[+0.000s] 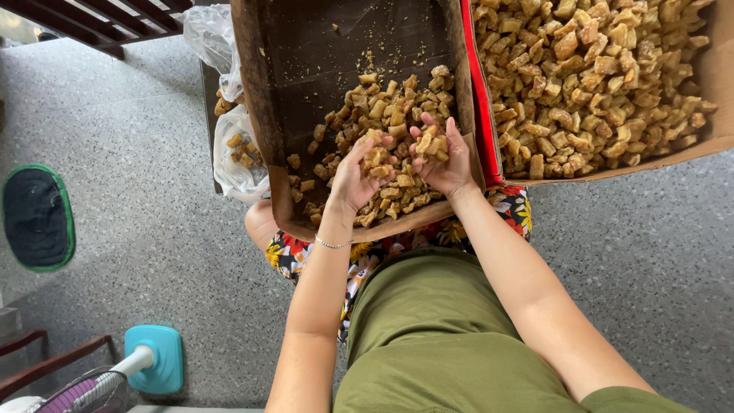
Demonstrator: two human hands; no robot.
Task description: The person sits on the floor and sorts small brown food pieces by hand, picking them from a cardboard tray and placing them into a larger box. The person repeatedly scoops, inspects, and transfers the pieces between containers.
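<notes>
In the head view we have both hands down in the near part of a brown cardboard box [275,115] that rests on our lap. Our left hand [353,180] cups a small heap of the golden-brown chunks [390,115], fingers curled up around them. Our right hand [443,157] is also cupped, holding a few chunks against the palm. Most chunks lie toward the near edge of the box; its far half is nearly bare. A second box [715,69], heaped full, sits along the right edge, and a plastic bag [237,157] with some chunks hangs at the left. We judge the scooping or sorting step is under way; the next move calls for keeping both palms closed and level.
</notes>
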